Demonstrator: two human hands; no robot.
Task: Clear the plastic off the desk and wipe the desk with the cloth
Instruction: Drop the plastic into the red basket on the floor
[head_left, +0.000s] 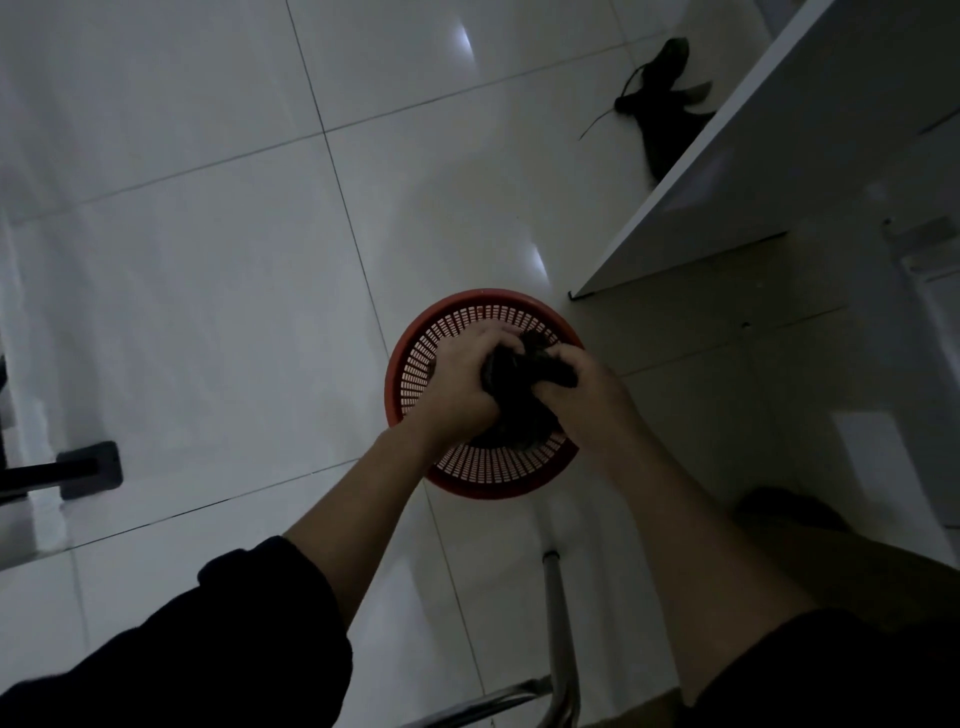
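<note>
Head view: your left hand (457, 376) and right hand (587, 387) both grip a dark crumpled bundle (519, 384) over the red basket (415, 374).

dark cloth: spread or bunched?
Bunched. Both hands, left and right, squeeze the cloth into a wad above the red basket.

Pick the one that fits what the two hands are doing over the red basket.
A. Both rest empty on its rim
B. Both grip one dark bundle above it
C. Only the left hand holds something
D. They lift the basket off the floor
B: the left hand and right hand both close on the dark bundle above the red basket, which stands on the floor.
</note>
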